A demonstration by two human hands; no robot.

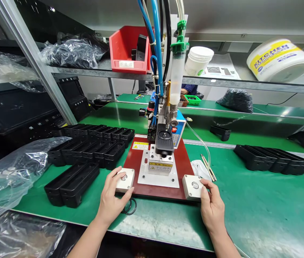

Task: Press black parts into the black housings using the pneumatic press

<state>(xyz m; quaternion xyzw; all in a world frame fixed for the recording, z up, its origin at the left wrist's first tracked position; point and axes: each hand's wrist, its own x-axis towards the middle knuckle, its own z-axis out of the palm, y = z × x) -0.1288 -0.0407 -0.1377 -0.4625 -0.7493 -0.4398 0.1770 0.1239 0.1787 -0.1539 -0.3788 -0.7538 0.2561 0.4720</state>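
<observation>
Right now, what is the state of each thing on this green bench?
Left hand: open, fingers resting on left white square button box.
Right hand: open, fingertips touching right white square button box.
Black plastic housing: seated on white fixture.
Translucent dispensing syringe: upright, clamped in green holder.
Red plastic bin: upright, holding a black part.
Yellow-labelled white tub: tipped on its side.

Our left hand (112, 200) hides part of a black ring (131, 208); we cannot read the label (126, 64) on the red bin (118, 44); the blue hoses (156, 36) run off the top edge.
</observation>
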